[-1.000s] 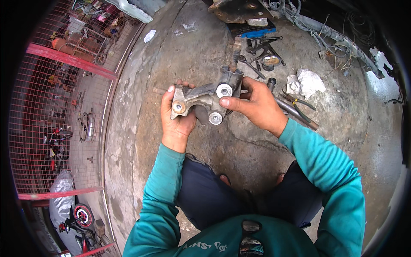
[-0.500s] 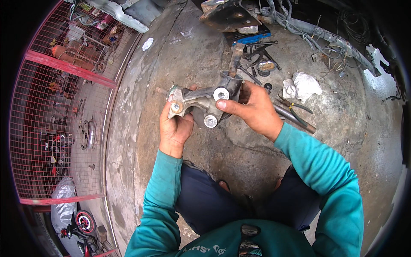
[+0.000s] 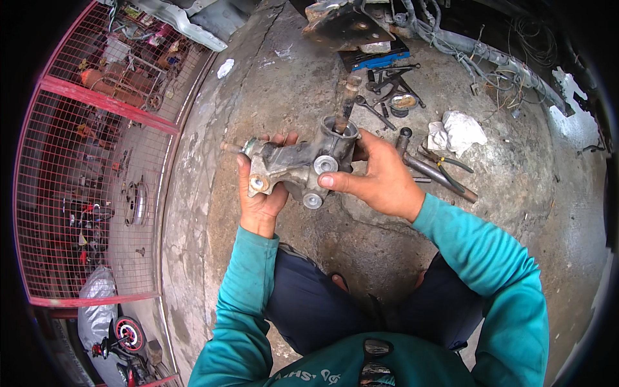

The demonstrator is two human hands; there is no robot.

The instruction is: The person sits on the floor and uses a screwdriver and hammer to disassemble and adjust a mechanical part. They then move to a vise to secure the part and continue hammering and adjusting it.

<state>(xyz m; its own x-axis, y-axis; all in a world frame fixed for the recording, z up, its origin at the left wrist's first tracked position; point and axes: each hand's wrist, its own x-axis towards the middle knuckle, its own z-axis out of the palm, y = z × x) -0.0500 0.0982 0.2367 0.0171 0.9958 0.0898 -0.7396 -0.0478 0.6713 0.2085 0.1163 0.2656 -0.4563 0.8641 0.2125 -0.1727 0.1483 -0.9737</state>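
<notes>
I hold a grey cast-metal gearbox housing point(image 3: 290, 158) in both hands above the concrete floor, between and beyond my knees. My left hand point(image 3: 263, 205) supports its left end, thumb at the near side and fingertips showing behind it. My right hand point(image 3: 387, 177) grips the right end, the thumb lying beside a round bolt boss and the other fingers mostly hidden behind. A round opening point(image 3: 340, 126) faces up and away at the right end, with a worn splined shaft point(image 3: 353, 85) showing just beyond it. From the left end a thin rusty shaft point(image 3: 231, 148) sticks out.
Right of the housing lie a metal bar point(image 3: 454, 184), pliers point(image 3: 456, 162) and a crumpled white cloth point(image 3: 463, 131). Farther off are a ratchet point(image 3: 374, 111), several dark tools, a round metal part point(image 3: 403, 102) and a blue tool case point(image 3: 380, 60). A red mesh fence point(image 3: 97, 100) stands at the left.
The housing has tipped in my hands, so its round opening and more of its upper side show. It sits slightly lower and nearer, uncovering tools beyond it. Both hands keep their hold.
</notes>
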